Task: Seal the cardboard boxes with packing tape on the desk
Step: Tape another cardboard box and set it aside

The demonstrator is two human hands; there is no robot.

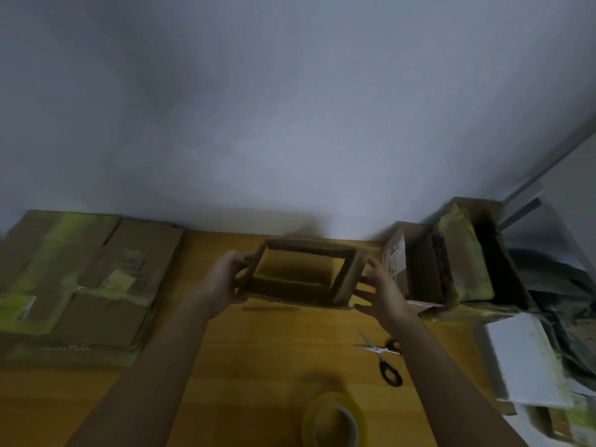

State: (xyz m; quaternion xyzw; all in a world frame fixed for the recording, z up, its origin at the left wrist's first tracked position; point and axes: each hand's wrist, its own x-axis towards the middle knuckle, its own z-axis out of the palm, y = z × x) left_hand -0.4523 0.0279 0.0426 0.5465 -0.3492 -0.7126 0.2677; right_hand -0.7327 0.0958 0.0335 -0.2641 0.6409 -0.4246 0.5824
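Observation:
A small open cardboard box (300,275) is held above the wooden desk (258,366), its open side facing me and its flaps spread. My left hand (225,275) grips its left flap. My right hand (383,288) holds its right side, fingers curved round the flap. A roll of yellowish packing tape (333,421) lies on the desk near the front edge, below the box.
Black-handled scissors (387,359) lie right of centre. A stack of flattened, taped cartons (80,285) fills the left side. More open boxes (451,262) stand at the right, with white sheets (529,359) and bags beyond. A grey wall rises behind.

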